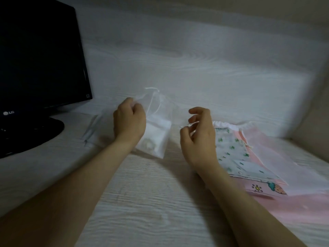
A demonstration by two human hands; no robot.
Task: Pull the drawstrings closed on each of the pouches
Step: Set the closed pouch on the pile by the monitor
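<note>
Both hands over the table (142, 202), one pouch each.
Left hand (130, 120), fingers curled, grips the sheer white pouch (156, 132) near its top; right hand (197, 138) pinches the drawstring (187, 125) of the green-print pouch (229, 148). Monitor (39, 56) bounds the left; bare tabletop lies near.

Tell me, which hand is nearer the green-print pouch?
Right. The right hand pinches a drawstring beside the green-print pouch; the left hand, farther left, holds the sheer pouch.
</note>
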